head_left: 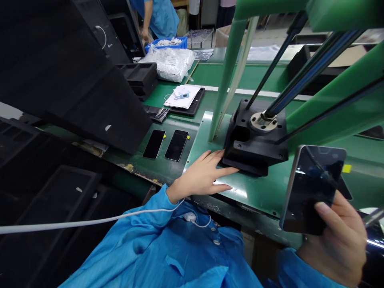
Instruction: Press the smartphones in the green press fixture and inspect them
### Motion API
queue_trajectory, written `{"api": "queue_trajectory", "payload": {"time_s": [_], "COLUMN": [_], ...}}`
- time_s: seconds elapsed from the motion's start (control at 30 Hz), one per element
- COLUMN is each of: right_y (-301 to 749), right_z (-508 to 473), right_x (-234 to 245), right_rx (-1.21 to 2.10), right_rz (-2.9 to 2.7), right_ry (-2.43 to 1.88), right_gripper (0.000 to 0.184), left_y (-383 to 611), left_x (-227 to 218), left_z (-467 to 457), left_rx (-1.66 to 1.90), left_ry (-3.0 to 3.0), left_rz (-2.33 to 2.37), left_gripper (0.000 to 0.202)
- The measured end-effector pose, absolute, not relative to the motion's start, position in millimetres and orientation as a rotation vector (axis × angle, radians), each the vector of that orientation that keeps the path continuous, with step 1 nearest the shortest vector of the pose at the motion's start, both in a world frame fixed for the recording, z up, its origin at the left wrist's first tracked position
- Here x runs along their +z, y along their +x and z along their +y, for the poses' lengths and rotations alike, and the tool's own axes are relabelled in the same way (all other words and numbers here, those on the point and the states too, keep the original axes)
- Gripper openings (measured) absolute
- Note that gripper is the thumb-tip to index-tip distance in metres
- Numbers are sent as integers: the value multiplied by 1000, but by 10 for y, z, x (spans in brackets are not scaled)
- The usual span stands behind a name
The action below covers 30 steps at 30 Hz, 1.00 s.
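My left hand [201,174] lies flat with fingers spread on a green plate [207,128], its fingertips touching the edge of a black metal press block [255,138]. My right hand [333,240] grips a smartphone [312,190] by its lower edge, dark glass facing up and tilted. Two more dark-screened smartphones [154,144] [177,145] lie side by side on the green conveyor mat [150,166], each with a small yellow tab. Behind them, a white paper sheet [182,97] lies on a black tablet-like slab [195,102].
Green press frame bars [229,68] and dark steel rods [312,68] rise around the block. Black foam trays [141,78] stand at left, beside a bag of white parts [169,62]. Behind, a co-worker in a blue smock [160,18] stands at a blue bin [166,45].
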State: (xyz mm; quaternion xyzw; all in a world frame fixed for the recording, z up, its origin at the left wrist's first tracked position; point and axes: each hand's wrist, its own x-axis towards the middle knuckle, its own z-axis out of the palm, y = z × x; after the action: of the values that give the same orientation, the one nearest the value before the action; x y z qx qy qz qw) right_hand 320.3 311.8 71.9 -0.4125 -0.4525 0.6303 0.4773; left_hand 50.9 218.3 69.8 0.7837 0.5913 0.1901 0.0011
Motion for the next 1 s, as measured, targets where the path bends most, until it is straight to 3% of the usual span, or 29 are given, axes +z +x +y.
{"api": "queue_trajectory", "payload": {"time_s": [0.47, 1.0], "right_y": [3196, 3229], "right_z": [3189, 3099], "right_x": [689, 756], "right_rx": [1537, 1564], "right_rz": [-1153, -1058], "right_ry": [-913, -1059], "right_gripper": [44, 48], "left_y": [531, 533], "left_x": [732, 727], "left_z": [2187, 2185], "left_rx": [499, 503], "left_ry": [2367, 2409], "left_rz": [1878, 1875], "left_gripper": [55, 57]}}
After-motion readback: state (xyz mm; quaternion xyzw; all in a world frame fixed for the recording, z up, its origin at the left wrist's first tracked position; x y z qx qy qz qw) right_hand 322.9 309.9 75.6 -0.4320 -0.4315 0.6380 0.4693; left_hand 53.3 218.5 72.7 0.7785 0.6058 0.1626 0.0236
